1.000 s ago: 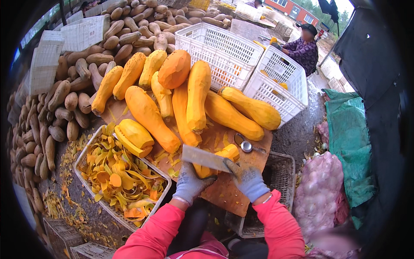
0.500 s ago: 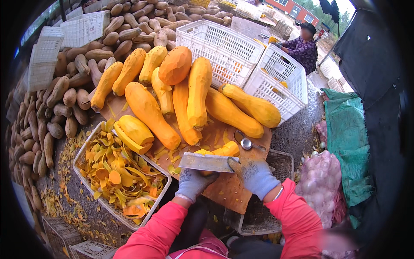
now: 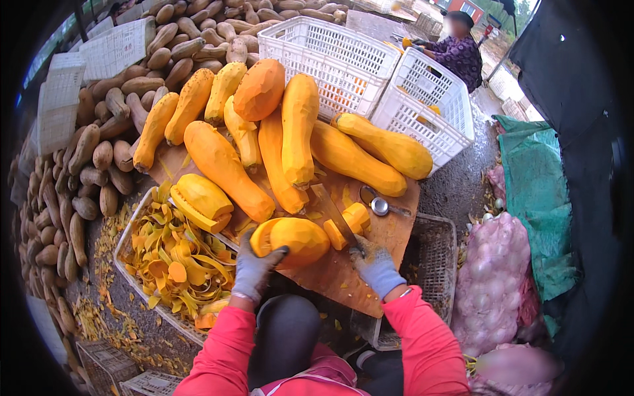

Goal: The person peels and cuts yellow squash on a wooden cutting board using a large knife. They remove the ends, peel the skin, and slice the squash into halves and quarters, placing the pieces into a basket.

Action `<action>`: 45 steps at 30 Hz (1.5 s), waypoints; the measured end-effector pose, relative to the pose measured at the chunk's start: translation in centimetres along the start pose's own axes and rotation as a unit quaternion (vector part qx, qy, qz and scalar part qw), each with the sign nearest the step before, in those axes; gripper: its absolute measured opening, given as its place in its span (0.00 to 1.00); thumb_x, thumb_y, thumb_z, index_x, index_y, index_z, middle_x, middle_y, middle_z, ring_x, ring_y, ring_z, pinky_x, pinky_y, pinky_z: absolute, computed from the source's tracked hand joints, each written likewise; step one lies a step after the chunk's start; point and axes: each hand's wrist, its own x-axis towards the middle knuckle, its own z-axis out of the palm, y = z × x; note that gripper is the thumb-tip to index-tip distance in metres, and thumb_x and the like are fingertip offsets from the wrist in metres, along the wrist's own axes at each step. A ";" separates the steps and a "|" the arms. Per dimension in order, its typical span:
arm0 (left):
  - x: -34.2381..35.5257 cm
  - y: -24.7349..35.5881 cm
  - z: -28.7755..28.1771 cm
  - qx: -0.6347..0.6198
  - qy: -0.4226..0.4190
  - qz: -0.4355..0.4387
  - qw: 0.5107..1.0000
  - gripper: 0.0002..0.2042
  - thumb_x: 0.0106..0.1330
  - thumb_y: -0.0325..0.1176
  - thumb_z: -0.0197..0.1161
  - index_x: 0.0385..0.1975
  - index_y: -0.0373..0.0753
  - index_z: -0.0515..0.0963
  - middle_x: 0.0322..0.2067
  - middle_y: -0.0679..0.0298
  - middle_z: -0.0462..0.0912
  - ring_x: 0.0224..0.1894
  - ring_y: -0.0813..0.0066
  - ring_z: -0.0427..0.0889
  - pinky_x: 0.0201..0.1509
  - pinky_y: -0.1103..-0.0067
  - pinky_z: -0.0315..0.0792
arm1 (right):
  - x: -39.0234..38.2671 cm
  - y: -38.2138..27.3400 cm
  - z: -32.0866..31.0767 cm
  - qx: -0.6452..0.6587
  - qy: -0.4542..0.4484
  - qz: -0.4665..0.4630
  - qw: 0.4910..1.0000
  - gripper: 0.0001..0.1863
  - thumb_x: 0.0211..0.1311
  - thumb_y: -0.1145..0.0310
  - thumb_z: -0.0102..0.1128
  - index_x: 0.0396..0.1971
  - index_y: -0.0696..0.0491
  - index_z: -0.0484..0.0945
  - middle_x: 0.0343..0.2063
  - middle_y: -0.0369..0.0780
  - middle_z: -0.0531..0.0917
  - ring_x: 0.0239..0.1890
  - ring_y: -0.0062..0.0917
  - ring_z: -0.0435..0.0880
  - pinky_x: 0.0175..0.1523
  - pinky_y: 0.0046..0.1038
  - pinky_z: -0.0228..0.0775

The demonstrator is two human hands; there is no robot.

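My left hand [image 3: 256, 267], in a grey-blue glove, grips the left end of a thick peeled orange squash piece [image 3: 300, 243] lying at the near edge of the brown board [image 3: 389, 247]. In my gloved right hand [image 3: 375, 267] is the handle of a broad-bladed knife [image 3: 333, 214], its blade pointing away from me. The blade stands between that squash piece and a smaller cut squash chunk [image 3: 356, 216]. A small round metal tool [image 3: 379, 206] lies just beyond the chunk. Several whole peeled squashes [image 3: 228, 170] are heaped across the far part of the board.
A crate of peelings [image 3: 173, 254] stands left of the board; another crate [image 3: 432, 264] is partly under its right side. White crates [image 3: 330, 63] stand behind. Unpeeled squashes [image 3: 102, 155] pile up on the left. Net sacks [image 3: 495, 277] lie right. A person [image 3: 457, 53] sits at the back right.
Both hands held the knife crosswise over the squash; now only my right hand holds it, turned lengthwise. My left hand has moved left onto the thick squash piece, which stands apart from the smaller chunk.
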 end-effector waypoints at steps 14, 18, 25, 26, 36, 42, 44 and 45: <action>6.2 -10.1 -8.0 0.094 0.065 0.031 0.993 0.38 0.73 0.63 0.54 0.71 0.39 0.59 0.61 0.50 0.74 0.63 0.59 0.72 0.64 0.66 0.70 | -2.7 -2.6 7.6 0.087 0.033 0.050 0.994 0.23 0.67 0.64 0.60 0.61 0.47 0.78 0.42 0.52 0.86 0.45 0.49 0.85 0.50 0.43 0.77; 7.8 -11.9 -9.0 -0.078 -0.010 -0.043 0.996 0.32 0.73 0.63 0.52 0.69 0.50 0.61 0.57 0.56 0.75 0.56 0.62 0.78 0.58 0.68 0.75 | -3.9 -1.1 8.9 0.130 0.041 0.061 0.989 0.24 0.68 0.63 0.60 0.64 0.44 0.76 0.40 0.51 0.87 0.43 0.46 0.86 0.48 0.42 0.78; 6.4 -11.4 -7.9 -0.088 0.082 -0.067 0.990 0.43 0.72 0.59 0.59 0.77 0.41 0.49 0.66 0.51 0.69 0.60 0.61 0.76 0.61 0.67 0.74 | -5.9 0.5 9.0 0.353 0.061 0.134 0.924 0.12 0.69 0.78 0.54 0.49 0.62 0.79 0.37 0.39 0.88 0.37 0.20 0.86 0.46 0.26 0.81; 5.5 -11.2 -7.7 -0.129 0.064 -0.086 0.986 0.43 0.72 0.56 0.61 0.77 0.42 0.47 0.67 0.52 0.68 0.63 0.61 0.73 0.64 0.69 0.72 | -6.7 0.9 7.6 0.353 0.060 0.136 0.924 0.12 0.70 0.79 0.53 0.50 0.63 0.78 0.37 0.40 0.88 0.37 0.21 0.86 0.47 0.26 0.81; 1.6 -1.2 1.5 0.363 0.012 0.300 0.882 0.51 0.52 0.37 0.79 0.76 0.38 0.54 0.73 0.44 0.56 0.73 0.48 0.60 0.76 0.67 0.58 | -16.2 3.9 -2.2 0.423 0.141 0.203 0.872 0.15 0.68 0.79 0.49 0.50 0.65 0.78 0.37 0.45 0.88 0.38 0.28 0.89 0.47 0.30 0.84; 3.9 4.7 17.4 0.671 -0.342 0.400 0.522 0.57 0.43 0.47 0.82 0.77 0.61 0.54 0.76 0.43 0.47 0.77 0.35 0.46 0.78 0.51 0.50 | -18.5 6.3 -1.1 0.450 0.130 0.233 0.852 0.15 0.68 0.81 0.49 0.51 0.65 0.78 0.39 0.46 0.88 0.39 0.28 0.89 0.49 0.31 0.83; 5.1 5.2 21.3 0.716 -0.399 0.413 0.396 0.59 0.41 0.49 0.83 0.77 0.64 0.52 0.78 0.48 0.43 0.79 0.38 0.41 0.77 0.45 0.47 | -18.4 7.1 -0.7 0.472 0.148 0.216 0.842 0.14 0.70 0.73 0.59 0.52 0.60 0.81 0.32 0.39 0.90 0.35 0.19 0.88 0.43 0.26 0.81; 5.8 5.2 22.9 0.732 -0.412 0.411 0.354 0.59 0.40 0.50 0.83 0.77 0.64 0.53 0.78 0.49 0.43 0.79 0.38 0.41 0.77 0.44 0.47 | -18.3 7.4 -0.6 0.479 0.149 0.216 0.838 0.13 0.70 0.73 0.59 0.52 0.59 0.81 0.32 0.39 0.90 0.35 0.19 0.88 0.43 0.26 0.81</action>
